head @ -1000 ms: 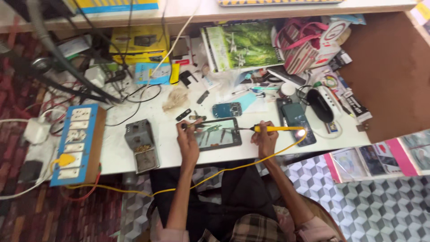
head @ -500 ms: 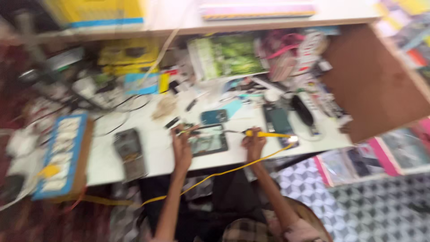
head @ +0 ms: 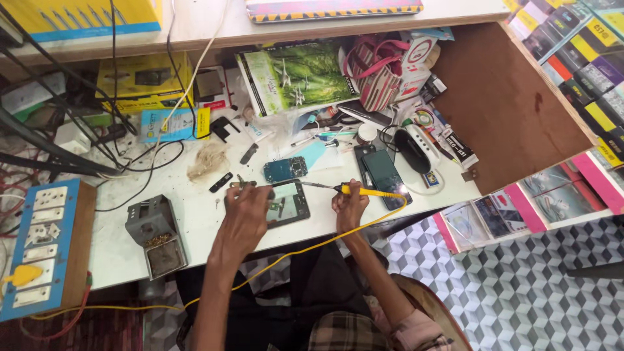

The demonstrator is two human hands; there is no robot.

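Observation:
My right hand (head: 350,207) grips a yellow-handled soldering iron (head: 364,192); its metal tip points left toward the opened phone (head: 288,201) lying flat on the white table (head: 195,214). My left hand (head: 248,209) rests on the phone's left edge and pinches a small metal tool, likely tweezers (head: 238,185). The iron's yellow cord (head: 286,257) runs down over the table edge and across my lap. A small blue circuit board (head: 285,169) lies just behind the phone.
A grey metal iron stand (head: 155,235) sits at front left, a blue socket board (head: 39,250) beyond it. A dark phone (head: 382,172), a black mouse-like item (head: 412,142), cables, booklets, a striped pink bag (head: 377,75) and boxes crowd the back. Brown partition (head: 507,104) at right.
The camera has swung, with blur half a second ago, and is steady again. My hands stay at the opened phone; the iron's tip now points toward it.

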